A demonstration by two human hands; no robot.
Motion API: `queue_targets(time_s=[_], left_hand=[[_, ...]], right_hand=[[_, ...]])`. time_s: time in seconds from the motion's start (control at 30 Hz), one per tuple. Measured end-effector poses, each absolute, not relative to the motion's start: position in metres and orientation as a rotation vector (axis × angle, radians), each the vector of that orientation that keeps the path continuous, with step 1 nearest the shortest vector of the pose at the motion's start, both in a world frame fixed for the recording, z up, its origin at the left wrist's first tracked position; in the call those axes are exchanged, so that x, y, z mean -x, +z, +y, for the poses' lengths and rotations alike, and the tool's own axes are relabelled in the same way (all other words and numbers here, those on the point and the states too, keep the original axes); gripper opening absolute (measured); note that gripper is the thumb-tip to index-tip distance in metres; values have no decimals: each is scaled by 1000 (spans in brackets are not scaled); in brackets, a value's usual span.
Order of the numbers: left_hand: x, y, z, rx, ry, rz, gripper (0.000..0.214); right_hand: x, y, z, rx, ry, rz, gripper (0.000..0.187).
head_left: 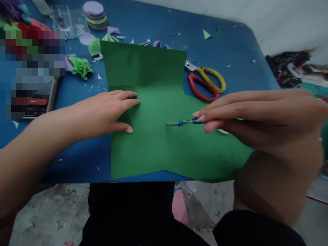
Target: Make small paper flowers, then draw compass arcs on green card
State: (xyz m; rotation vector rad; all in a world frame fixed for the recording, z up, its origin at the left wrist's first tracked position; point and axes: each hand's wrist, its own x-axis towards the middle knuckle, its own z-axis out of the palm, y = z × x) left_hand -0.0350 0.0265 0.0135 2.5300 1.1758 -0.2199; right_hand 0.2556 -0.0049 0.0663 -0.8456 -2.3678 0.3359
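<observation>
A large sheet of green paper (148, 147) lies across the front of the blue table, its far part creased and raised. My left hand (112, 111) rests on the sheet's left side, fingers spread and nothing held. Between the fingertips of my right hand (246, 116) is a slim pen (181, 123), its tip pointing left over the middle of the paper. Whether the tip touches the sheet I cannot tell. Scissors (205, 82) with one red and one yellow handle lie beyond the sheet's right part, blades partly hidden by the paper.
Stacked paper circles (94, 15) stand at the back left beside a clear plastic container (63, 22). Folded green paper (80, 66) and small scraps lie near them. A phone (41, 99), partly blurred out, is at the left. The blue table (246, 51) ends near a pale wall.
</observation>
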Motion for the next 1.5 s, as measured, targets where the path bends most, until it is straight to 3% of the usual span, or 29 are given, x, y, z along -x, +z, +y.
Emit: queue_targets(time_s=[0.23,0.4,0.6,0.87,1.17,1.5], left_hand=[[33,15,27,-2538,-237,1169,79],[34,14,27,-2533,-232,1170,79],[38,8,29,-2529,-203,1156,78],[38,9,30,-2539,-234,1148,79],[40,5,30,-2572,-203,1146,77],[35,11,30,-2543,-296,1178,78]], right_hand=[[-259,65,0,748,672,-2368,21],[-252,57,1,729,632,-2413,35],[-258,52,8,870,624,-2178,18],[-254,45,11,712,983,-2111,21],[-239,44,17,966,940,-2047,12],[-239,37,16,1105,507,-1931,7]])
